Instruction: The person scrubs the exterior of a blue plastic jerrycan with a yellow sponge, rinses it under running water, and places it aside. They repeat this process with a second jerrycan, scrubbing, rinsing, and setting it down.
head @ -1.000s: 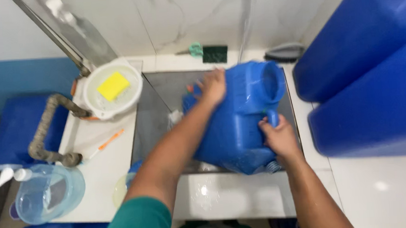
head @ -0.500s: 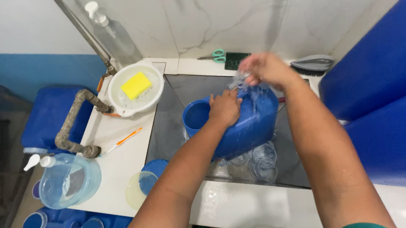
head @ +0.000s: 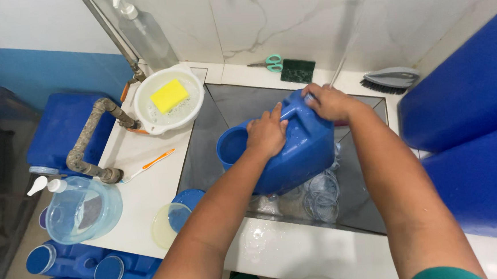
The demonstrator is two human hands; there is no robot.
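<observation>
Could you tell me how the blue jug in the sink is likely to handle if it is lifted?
The blue jug probably feels slippery: water pools beneath it. It looks like stiff moulded plastic. Both the left hand and right hand steady it, so it may be bulky.

Yellow sponge [head: 169, 95] in white bowl [head: 143, 108]

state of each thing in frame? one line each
jug: on its side in the sink, mouth open, held by both hands
left hand: flat on jug's side
right hand: gripping jug's top end
sponge: lying in white bowl
scissors: closed, on ledge
brush: lying on ledge
toothbrush: flat on counter
</observation>
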